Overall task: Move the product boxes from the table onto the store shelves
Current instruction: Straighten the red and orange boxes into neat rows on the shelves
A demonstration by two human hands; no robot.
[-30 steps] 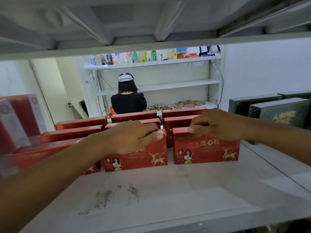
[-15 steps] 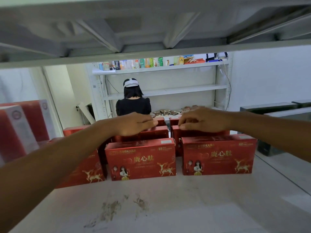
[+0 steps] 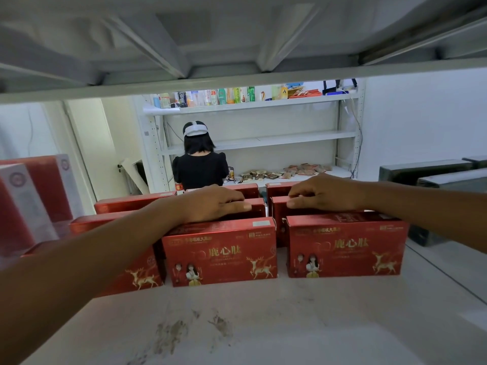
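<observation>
I see stained shelf (image 3: 263, 317) nearest. On it, front row: left front box (image 3: 218, 255) and right front box (image 3: 345, 246), red, upright, narrow gap between.

Behind them:
- Left hand (image 3: 213, 204) lies on left second-row box (image 3: 259, 209). Grip loose, fingers near straight, clasping nothing.
- Right hand (image 3: 325, 192) on top edge of right second-row box (image 3: 278, 210). Grip curled; can't tell if pinching.

Dark boxes (image 3: 427, 175) at right. Beyond, person in black (image 3: 200, 169) faces far rack (image 3: 263, 139).

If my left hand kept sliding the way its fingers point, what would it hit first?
The left hand points right along a second-row box, so it would probably meet the right hand first, at its fingertips just across the gap. Depth is hard to judge.
</observation>
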